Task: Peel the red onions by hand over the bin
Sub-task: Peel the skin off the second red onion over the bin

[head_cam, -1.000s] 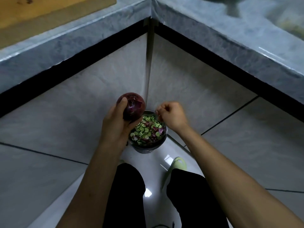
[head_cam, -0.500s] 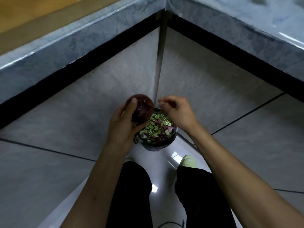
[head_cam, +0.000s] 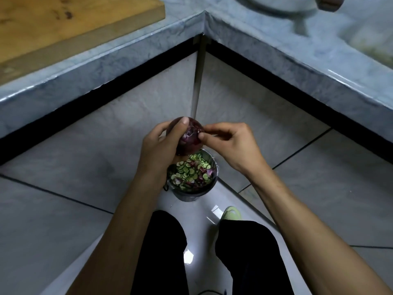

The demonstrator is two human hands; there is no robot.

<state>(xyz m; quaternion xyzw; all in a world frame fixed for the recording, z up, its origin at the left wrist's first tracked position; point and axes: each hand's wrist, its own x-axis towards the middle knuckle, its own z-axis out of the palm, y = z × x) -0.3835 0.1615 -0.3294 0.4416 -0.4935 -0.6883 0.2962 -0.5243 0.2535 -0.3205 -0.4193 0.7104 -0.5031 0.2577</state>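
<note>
The person is wearing black trousers (head_cam: pixel 161 252) covering both legs. Both forearms are showing bare, with no sleeves reaching them. A pale green shoe (head_cam: pixel 230 213) with a knitted-looking upper is peeking out beside the right leg.

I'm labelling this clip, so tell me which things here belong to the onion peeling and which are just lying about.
Part of the job:
left hand, gripping the onion
red onion
right hand, pinching its skin
bin of scraps below

Lying about:
wooden board on the counter
white dish, mostly out of view
</note>
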